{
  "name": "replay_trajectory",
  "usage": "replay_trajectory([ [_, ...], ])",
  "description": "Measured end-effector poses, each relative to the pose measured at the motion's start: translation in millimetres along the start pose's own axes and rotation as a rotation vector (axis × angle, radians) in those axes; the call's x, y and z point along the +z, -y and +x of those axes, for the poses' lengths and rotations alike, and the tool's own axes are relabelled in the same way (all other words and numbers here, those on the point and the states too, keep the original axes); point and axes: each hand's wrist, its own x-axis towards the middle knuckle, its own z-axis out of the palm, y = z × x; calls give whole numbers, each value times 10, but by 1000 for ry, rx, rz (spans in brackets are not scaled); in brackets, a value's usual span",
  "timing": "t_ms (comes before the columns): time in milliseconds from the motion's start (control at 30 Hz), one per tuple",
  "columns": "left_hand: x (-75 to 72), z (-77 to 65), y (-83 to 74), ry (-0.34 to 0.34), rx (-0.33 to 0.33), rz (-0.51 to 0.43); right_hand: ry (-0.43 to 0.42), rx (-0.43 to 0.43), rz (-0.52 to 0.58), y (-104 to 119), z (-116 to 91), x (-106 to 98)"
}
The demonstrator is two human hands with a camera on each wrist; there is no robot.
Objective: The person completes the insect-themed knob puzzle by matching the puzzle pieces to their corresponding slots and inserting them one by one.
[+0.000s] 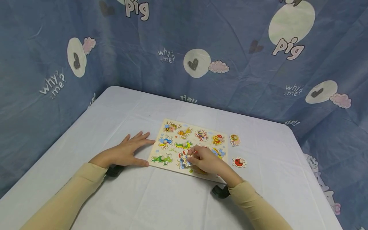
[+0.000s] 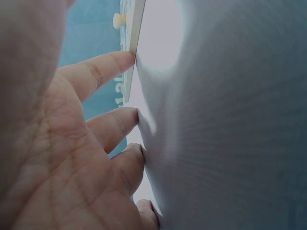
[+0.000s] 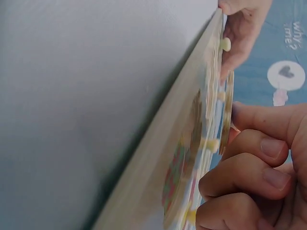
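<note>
A wooden peg puzzle board (image 1: 173,166) with colourful insect pieces lies on the table. My left hand (image 1: 127,151) rests on the cloth with fingers spread; its thumb and index fingertip are at the board's left edge (image 2: 136,33). Over the lower middle of the board, my right hand (image 1: 208,161) pinches a puzzle piece (image 1: 185,160), blue and red with a pale rim, by its knob between thumb and index finger. The right wrist view shows this piece (image 3: 227,115) edge-on, close over the board, the other fingers curled. My right hand hides part of the board's lower right.
To the right of the board lie two loose pieces, a red ladybird (image 1: 239,162) and a round yellow-green one with pink below (image 1: 235,140). Knobs stand up from the seated pieces. A white cloth covers the table (image 1: 120,198); a blue printed curtain (image 1: 161,32) hangs behind it.
</note>
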Motion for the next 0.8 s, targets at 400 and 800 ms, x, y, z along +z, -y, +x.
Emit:
replay_trajectory([
  [400, 7, 1, 11, 0, 3, -1, 9, 19, -26, 62, 57, 116],
  [800, -4, -19, 5, -11, 12, -4, -12, 16, -60, 128, 60, 159],
])
